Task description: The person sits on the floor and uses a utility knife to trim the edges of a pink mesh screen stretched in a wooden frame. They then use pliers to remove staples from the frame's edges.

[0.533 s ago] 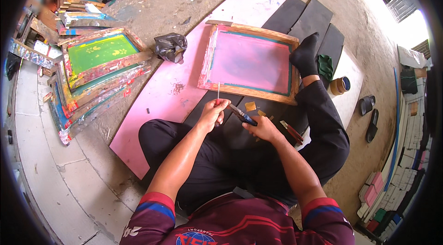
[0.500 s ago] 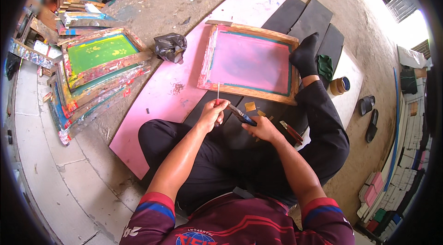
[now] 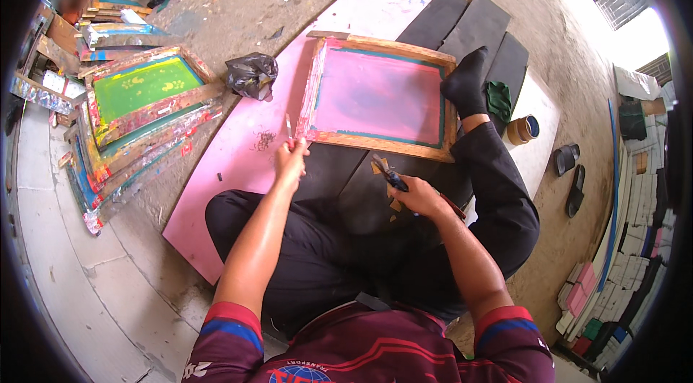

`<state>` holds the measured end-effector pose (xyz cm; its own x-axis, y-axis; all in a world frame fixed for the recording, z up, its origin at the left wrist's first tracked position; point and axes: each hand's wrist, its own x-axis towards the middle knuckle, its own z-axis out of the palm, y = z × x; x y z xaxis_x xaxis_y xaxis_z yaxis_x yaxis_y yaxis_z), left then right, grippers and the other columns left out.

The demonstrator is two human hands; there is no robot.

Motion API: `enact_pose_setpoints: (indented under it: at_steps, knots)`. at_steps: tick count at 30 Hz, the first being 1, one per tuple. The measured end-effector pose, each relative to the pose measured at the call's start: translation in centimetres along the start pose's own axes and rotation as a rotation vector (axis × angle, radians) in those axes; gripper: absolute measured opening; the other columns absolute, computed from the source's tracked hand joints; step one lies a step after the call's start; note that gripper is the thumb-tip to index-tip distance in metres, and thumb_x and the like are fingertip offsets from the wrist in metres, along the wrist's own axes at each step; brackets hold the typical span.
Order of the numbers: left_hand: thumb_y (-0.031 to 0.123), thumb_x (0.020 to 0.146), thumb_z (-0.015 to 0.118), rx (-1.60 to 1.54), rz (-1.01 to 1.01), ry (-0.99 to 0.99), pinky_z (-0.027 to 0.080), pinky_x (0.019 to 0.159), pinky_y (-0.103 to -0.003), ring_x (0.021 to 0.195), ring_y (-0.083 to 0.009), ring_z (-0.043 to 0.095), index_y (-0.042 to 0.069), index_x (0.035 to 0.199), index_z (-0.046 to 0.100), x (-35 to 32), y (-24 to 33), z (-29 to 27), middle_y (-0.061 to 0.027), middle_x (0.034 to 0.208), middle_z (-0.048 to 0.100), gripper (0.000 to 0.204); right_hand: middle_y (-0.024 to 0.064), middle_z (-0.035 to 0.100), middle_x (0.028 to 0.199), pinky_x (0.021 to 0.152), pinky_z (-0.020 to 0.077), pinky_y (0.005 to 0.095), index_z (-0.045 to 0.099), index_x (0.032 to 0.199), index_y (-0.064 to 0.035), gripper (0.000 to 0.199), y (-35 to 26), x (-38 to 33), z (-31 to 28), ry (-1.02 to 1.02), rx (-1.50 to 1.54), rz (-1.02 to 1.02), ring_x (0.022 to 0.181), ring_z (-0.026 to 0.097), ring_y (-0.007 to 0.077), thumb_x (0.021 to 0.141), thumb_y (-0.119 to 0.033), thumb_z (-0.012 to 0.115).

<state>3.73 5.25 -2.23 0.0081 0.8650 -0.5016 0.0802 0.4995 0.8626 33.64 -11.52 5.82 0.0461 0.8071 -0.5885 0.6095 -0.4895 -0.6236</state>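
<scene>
My left hand (image 3: 291,160) is closed around a slim screwdriver (image 3: 288,125), its metal shaft pointing away from me beside the near left corner of a wooden screen frame (image 3: 382,147). The frame lies flat, with a pinkish mesh (image 3: 382,98) bordered in teal. My right hand (image 3: 419,197) grips pliers (image 3: 390,174) with dark blue handles, their jaws just short of the frame's near rail. Small tan scraps (image 3: 395,205) lie on the black padding (image 3: 354,184) close to the pliers. My sock-covered foot (image 3: 466,83) rests against the frame's right side.
Paint-stained screens (image 3: 148,98) are stacked at the left. A black plastic bag (image 3: 251,75) sits on the pink board (image 3: 216,195) beside some small dark bits (image 3: 265,140). Right of my foot are a green cloth (image 3: 499,99), a tape roll (image 3: 522,129) and sandals (image 3: 575,192).
My left hand has moved left with the screwdriver, out to the frame's corner. My right hand with the pliers has shifted slightly right, so the two tools are now apart.
</scene>
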Motion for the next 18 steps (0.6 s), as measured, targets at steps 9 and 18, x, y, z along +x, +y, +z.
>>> enact_pose_setpoints:
  at_steps: [9,18]
  knots:
    - [0.029,0.099,0.072,0.176,0.030,0.428,0.047,0.046,-0.036,0.052,-0.0186,0.060,0.002,0.085,0.062,7.7,0.3,-6.0,-0.0082,0.075,0.067,0.032,0.0270,0.072,0.118,0.099,0.0533,0.0533,0.056,0.147,-0.0084,0.056,0.0,-0.3,-1.7,0.208,-0.319,0.139,0.115,0.068,0.0441,0.098,-0.034,0.065]
    - [0.030,0.094,0.078,0.269,0.110,0.515,0.052,0.066,-0.040,0.068,-0.0218,0.065,-0.001,0.083,0.062,9.7,-3.3,-6.2,-0.0107,0.076,0.069,0.036,0.0255,0.073,0.116,0.098,0.0534,0.0526,0.058,0.145,-0.0084,0.055,-0.9,0.5,-1.1,0.223,-0.391,0.183,0.114,0.068,0.0432,0.098,-0.035,0.066]
